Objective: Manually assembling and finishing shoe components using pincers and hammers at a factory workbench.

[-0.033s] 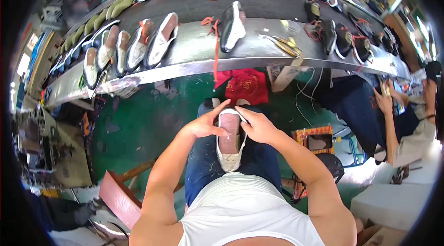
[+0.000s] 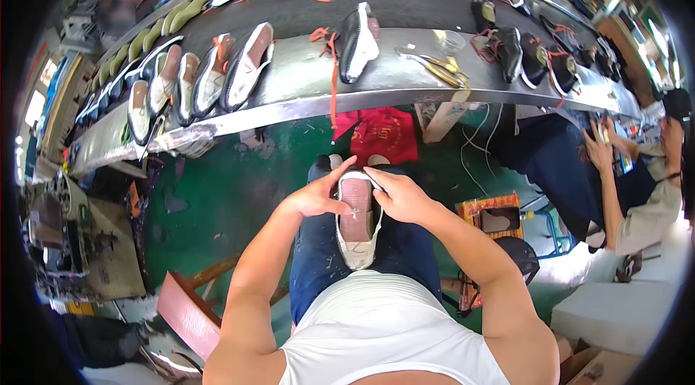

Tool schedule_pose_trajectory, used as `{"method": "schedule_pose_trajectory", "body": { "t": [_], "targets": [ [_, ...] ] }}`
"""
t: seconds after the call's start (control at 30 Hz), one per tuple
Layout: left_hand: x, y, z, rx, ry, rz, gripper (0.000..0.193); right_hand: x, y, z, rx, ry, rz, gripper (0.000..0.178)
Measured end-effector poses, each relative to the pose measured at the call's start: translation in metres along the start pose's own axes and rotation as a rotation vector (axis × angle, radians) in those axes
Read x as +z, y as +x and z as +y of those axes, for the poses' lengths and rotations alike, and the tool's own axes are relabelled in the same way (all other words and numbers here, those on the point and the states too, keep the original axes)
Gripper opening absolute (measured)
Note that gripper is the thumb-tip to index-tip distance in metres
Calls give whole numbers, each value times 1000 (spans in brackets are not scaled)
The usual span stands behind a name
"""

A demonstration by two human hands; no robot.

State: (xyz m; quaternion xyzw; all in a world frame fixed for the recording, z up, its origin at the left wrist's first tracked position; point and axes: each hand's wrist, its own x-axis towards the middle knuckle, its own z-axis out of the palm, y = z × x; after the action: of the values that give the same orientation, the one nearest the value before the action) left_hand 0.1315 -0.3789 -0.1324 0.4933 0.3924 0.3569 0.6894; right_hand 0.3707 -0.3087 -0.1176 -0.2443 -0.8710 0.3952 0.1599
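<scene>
Seen from above, nearest is the wearer's white sleeveless top [image 2: 384,327], then dark blue trousers [image 2: 313,258] covering a seated lap. An off-white shoe [image 2: 357,251] lies over the lap between the thighs, toe toward the belly, opening upward, showing a pinkish-brown insole. The lap seems to prop it, leaving both hands free to work around the far end.

The left hand [image 2: 322,195] and right hand [image 2: 399,197] frame that heel end from either side. Each grip is closed on the shoe: the left thumb reaches in over the insole, the right fingers press along the rim, and the forefingers nearly meet beyond the heel. Holding it from both sides probably steadies it.

Past the knees, a red cloth [image 2: 391,139] lies on the green floor [image 2: 217,200]. To the right, a co-worker's hands [image 2: 599,149] are busy; what they handle is unclear.

Farther off runs a long metal table [image 2: 300,70]. A black-and-white shoe [image 2: 358,41] stands on it, an orange lace [image 2: 334,91] beside it hanging over the edge. Yellow-handled pliers [image 2: 450,81] lie to its right, presumably for easy reach. Shoes line both ends, a paler row [image 2: 250,66] left and a darker row [image 2: 511,57] right, perhaps to keep batches apart.
</scene>
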Motion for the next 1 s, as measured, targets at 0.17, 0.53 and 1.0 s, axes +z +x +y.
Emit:
{"method": "schedule_pose_trajectory", "body": {
  "t": [0.17,0.53,1.0],
  "targets": [
    [4,4,4,-28,-173,-41,116,-1,3,3,-189,-199,137,44],
    [6,4,-9,-9,-472,84,98,-5,18,2,-126,-134,39,39],
    [39,-26,-39,292,43,321,72,-192,105,76,444,-998,151,55]
  ]
}}
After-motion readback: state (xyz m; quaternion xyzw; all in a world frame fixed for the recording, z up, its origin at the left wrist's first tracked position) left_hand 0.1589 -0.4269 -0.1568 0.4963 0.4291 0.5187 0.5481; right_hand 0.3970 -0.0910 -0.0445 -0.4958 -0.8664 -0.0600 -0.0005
